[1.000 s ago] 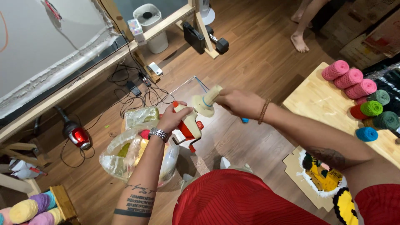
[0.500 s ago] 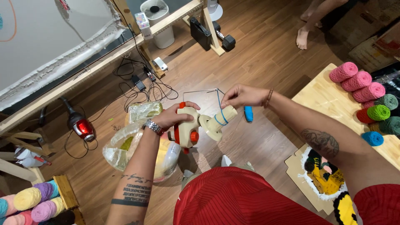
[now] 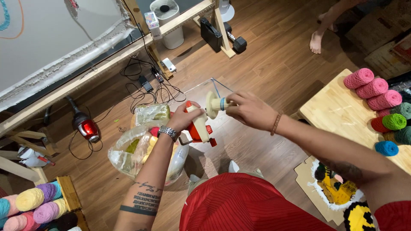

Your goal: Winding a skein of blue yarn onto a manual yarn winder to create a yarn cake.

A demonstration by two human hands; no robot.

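I see a brown wood-plank floor [image 3: 274, 64] carrying a clear plastic bag of coloured yarn [image 3: 145, 149], a red handheld vacuum [image 3: 87, 127], tangled black cables [image 3: 145, 85] and a black dumbbell [image 3: 237, 42]. On my right, a pale wooden tabletop [image 3: 338, 111] bears pink yarn rolls [image 3: 372, 87], green ones [image 3: 396, 122] and a blue one [image 3: 386, 148].

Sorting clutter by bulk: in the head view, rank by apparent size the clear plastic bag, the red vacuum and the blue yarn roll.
1. clear plastic bag
2. red vacuum
3. blue yarn roll
The last two look close; differing distance leaves their order unsure.
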